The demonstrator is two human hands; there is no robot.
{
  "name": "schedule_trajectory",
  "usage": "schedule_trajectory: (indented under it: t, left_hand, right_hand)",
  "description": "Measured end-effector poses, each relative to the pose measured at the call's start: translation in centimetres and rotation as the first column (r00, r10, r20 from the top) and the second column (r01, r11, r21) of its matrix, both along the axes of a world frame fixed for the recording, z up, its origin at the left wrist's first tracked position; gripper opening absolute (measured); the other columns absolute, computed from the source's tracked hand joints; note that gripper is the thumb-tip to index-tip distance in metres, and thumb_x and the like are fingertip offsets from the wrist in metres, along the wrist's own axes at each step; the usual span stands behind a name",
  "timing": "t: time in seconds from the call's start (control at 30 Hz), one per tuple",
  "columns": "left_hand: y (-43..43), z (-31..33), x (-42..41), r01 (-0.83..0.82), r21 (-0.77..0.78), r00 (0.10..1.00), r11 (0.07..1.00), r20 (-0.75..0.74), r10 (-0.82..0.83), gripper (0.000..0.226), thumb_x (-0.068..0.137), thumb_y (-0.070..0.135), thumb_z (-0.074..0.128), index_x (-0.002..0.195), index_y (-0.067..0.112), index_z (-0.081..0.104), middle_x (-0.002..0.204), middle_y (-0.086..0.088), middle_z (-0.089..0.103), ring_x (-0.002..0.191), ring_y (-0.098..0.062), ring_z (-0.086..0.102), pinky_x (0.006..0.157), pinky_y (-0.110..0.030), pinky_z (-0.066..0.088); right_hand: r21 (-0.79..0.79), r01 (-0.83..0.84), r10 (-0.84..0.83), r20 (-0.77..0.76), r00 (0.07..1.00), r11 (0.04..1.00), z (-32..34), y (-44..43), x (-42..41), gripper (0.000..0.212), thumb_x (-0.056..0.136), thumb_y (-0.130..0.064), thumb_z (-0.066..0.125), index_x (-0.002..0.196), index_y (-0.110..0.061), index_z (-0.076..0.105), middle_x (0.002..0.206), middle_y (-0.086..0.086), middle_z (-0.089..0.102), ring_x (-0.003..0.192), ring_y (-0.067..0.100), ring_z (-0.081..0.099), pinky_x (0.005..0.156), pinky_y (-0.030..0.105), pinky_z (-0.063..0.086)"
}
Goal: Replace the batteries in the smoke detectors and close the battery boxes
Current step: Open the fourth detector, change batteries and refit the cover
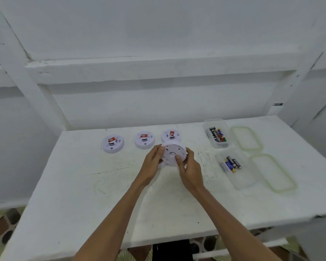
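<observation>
I hold a round white smoke detector (pixel 172 152) above the middle of the white table (pixel 83 194), its flat back plate facing me. My left hand (pixel 152 162) grips its left rim. My right hand (pixel 188 168) grips its right rim, thumb pressing on the plate. Three more white detectors stand in a row behind it, each with a red label: one at the left (pixel 113 143), one in the middle (pixel 144 139), one on the right (pixel 170 135), partly hidden by the held one.
Two clear plastic boxes hold batteries at the right: a far one (pixel 216 133) and a near one (pixel 233 166). Their green-rimmed lids (pixel 246 138) (pixel 273 172) lie beside them. White beams and a wall stand behind the table.
</observation>
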State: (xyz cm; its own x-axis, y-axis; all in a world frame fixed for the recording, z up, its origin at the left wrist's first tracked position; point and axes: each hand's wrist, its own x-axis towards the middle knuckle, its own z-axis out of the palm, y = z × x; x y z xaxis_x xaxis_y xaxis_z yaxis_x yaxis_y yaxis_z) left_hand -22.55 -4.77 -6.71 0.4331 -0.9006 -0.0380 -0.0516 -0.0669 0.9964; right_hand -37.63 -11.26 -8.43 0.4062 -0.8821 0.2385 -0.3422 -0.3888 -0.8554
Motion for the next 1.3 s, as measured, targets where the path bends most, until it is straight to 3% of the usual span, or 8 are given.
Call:
schedule_trajectory:
  t: [0.1, 0.33, 0.5, 0.6, 0.83, 1.03, 1.13, 1.3]
  left_hand:
    - [-1.5, -0.9, -2.3, 0.043, -0.007, 0.990, 0.999, -0.137, -0.044, 0.033, 0.111, 0.039, 0.041, 0.131, 0.020, 0.059, 0.133, -0.001, 0.068, 0.123, -0.017, 0.065, 0.102, -0.036, 0.056]
    - [-3.0, -2.6, -6.8, 0.047, 0.043, 0.893, 0.998, -0.449, -0.023, 0.047, 0.107, 0.049, 0.044, 0.138, 0.015, 0.058, 0.136, -0.010, 0.068, 0.124, -0.029, 0.066, 0.096, -0.049, 0.058]
    - [-2.7, -3.5, -7.5, 0.144, 0.049, 0.781, 0.988, -0.619, -0.084, 0.056, 0.106, 0.047, 0.036, 0.143, 0.010, 0.055, 0.143, -0.018, 0.063, 0.132, -0.032, 0.061, 0.102, -0.043, 0.055]
    - [-2.5, -4.5, -7.5, 0.159, 0.046, 0.811, 0.986, -0.576, -0.104, 0.051, 0.111, 0.040, 0.034, 0.147, 0.010, 0.053, 0.143, -0.017, 0.063, 0.133, -0.035, 0.059, 0.101, -0.047, 0.056]
    - [-2.5, -4.6, -7.8, 0.121, 0.017, 0.892, 0.993, -0.441, -0.101, 0.042, 0.110, 0.035, 0.041, 0.145, 0.018, 0.056, 0.139, -0.010, 0.067, 0.126, -0.030, 0.066, 0.098, -0.045, 0.058]
    - [-2.2, -4.7, -8.3, 0.090, -0.003, 0.946, 0.996, -0.312, -0.087, 0.042, 0.112, 0.035, 0.034, 0.146, 0.022, 0.055, 0.138, 0.000, 0.068, 0.123, -0.018, 0.068, 0.092, -0.031, 0.059]
    - [-2.1, -5.0, -8.5, 0.076, -0.013, 0.969, 0.997, -0.235, -0.077, 0.042, 0.114, 0.036, 0.030, 0.146, 0.025, 0.055, 0.138, 0.005, 0.067, 0.123, -0.012, 0.067, 0.090, -0.025, 0.058]
    - [-2.3, -5.6, -8.2, 0.054, -0.002, 0.974, 0.999, -0.222, -0.053, 0.042, 0.114, 0.035, 0.033, 0.152, 0.028, 0.048, 0.146, 0.008, 0.061, 0.128, -0.007, 0.063, 0.095, -0.025, 0.057]
  right_hand:
    - [0.044, 0.055, -0.057, 0.038, 0.998, 0.998, -0.2, -0.6, -2.0, 0.048, 0.100, -0.046, 0.048, 0.139, -0.018, 0.042, 0.099, -0.005, 0.070, 0.074, -0.002, 0.062, 0.057, 0.008, 0.043]
    - [0.186, 0.142, -0.140, -0.022, 0.990, 0.972, -1.5, -0.6, -4.9, 0.052, 0.098, -0.048, 0.051, 0.141, -0.023, 0.034, 0.092, 0.000, 0.074, 0.074, 0.004, 0.068, 0.054, 0.010, 0.045]
    - [0.131, 0.258, -0.241, -0.132, 0.962, 0.957, -1.5, -0.1, -5.1, 0.061, 0.094, -0.050, 0.057, 0.142, -0.022, 0.033, 0.106, -0.003, 0.064, 0.090, 0.013, 0.062, 0.073, 0.025, 0.048]
    - [0.025, 0.222, -0.217, -0.118, 0.969, 0.975, -2.0, 0.0, -5.3, 0.057, 0.091, -0.045, 0.062, 0.138, -0.021, 0.040, 0.130, -0.003, 0.047, 0.113, 0.015, 0.051, 0.085, 0.024, 0.046]
    - [0.057, 0.127, -0.124, -0.049, 0.991, 0.990, -1.7, -0.7, -5.7, 0.059, 0.081, -0.045, 0.077, 0.127, -0.022, 0.047, 0.119, -0.012, 0.048, 0.104, 0.002, 0.051, 0.074, 0.001, 0.040]
    - [0.053, 0.137, -0.134, -0.052, 0.990, 0.989, -1.9, -1.4, -6.4, 0.059, 0.077, -0.044, 0.081, 0.127, -0.020, 0.058, 0.119, -0.014, 0.060, 0.106, 0.002, 0.056, 0.084, 0.007, 0.045]
    - [0.029, 0.130, -0.128, -0.075, 0.989, 0.991, -1.5, -1.1, -6.4, 0.058, 0.076, -0.041, 0.082, 0.124, -0.020, 0.058, 0.109, -0.016, 0.059, 0.097, 0.001, 0.057, 0.077, 0.000, 0.041]
    - [0.083, 0.113, -0.101, -0.138, 0.985, 0.990, -1.1, -1.4, -6.2, 0.058, 0.075, -0.044, 0.081, 0.121, -0.024, 0.052, 0.104, -0.009, 0.062, 0.089, 0.011, 0.061, 0.063, 0.008, 0.042]
